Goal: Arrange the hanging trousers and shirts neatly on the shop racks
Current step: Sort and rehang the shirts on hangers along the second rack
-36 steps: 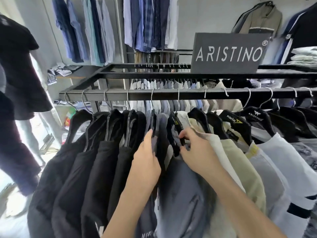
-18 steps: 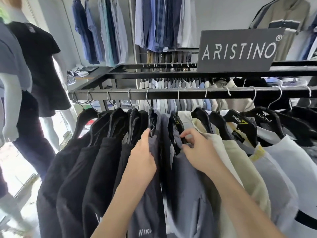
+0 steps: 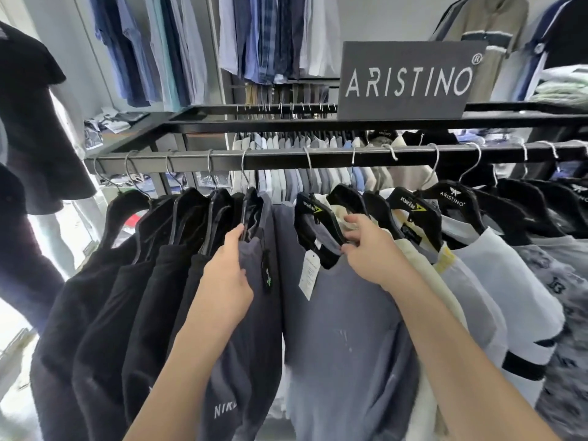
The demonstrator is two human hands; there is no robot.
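Observation:
A black rail (image 3: 286,158) carries shirts on black hangers. Several black shirts (image 3: 95,297) hang bunched at its left end. My left hand (image 3: 227,281) grips the shoulder of a dark grey Nike shirt (image 3: 254,329) just right of them. My right hand (image 3: 369,249) pinches the black hanger (image 3: 313,218) of a blue-grey shirt (image 3: 343,329) at its right shoulder. A gap shows between these two shirts. Behind my right hand hang a cream shirt (image 3: 423,281) and a white shirt (image 3: 496,281).
A grey ARISTINO sign (image 3: 407,81) stands on the rack's top frame. A second rail behind holds pale shirts (image 3: 302,183). A mannequin in a black shirt (image 3: 28,122) stands close at the left. More shirts (image 3: 270,36) hang on the back wall.
My hands have drawn apart: the left has pushed the Nike shirt left against the black ones, the right has pulled the blue-grey shirt right, opening a gap between them.

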